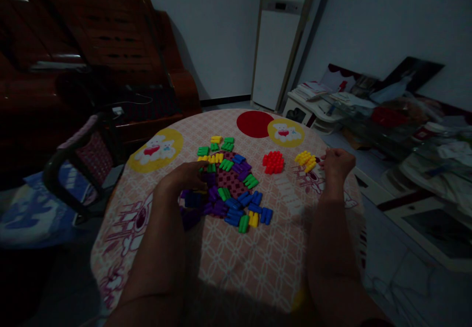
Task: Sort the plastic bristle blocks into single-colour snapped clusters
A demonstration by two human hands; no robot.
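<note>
While the left hand (184,175) hovers over the left side of a loose heap of glossy, ridged blocks (224,193) in green, blue, purple and yellow, its fingers bend downward; whether they grip one, I cannot tell. To the right sit a compact, knobbly red cluster (273,163) and, farther right, a yellow cluster (305,160). Just beside that, the right hand (336,162) curls its fingers inward, any contents hidden. Beneath spreads a rounded, lattice-patterned pink tablecloth (250,263).
</note>
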